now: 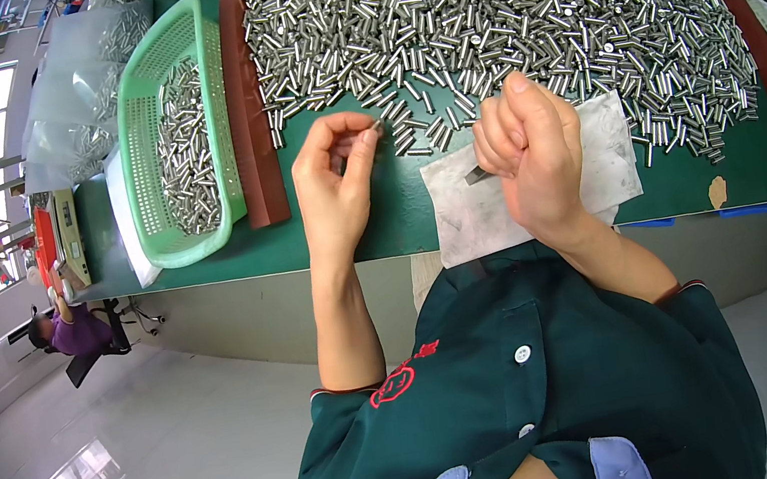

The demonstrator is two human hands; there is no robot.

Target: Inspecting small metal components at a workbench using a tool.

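My left hand (335, 179) is closed in a pinch, with the end of a small metal pin (378, 126) showing between thumb and forefinger. My right hand (533, 148) makes a fist above a stained white cloth or paper sheet (464, 221). From its lower left side sticks out a grey metal piece (476, 175); the rest of it is hidden in the fingers. Beyond both hands spreads a large heap of short shiny metal pins (487, 9), and a few loose ones (421, 132) lie on the green table between my hands.
Dark red rails (248, 110) border the heap on both sides. To the left stands a green perforated basket (130, 160) partly filled with pins, beside clear bags of pins (80, 92) and a scale (67, 237). Farther left, a person in purple (79, 331) sits.
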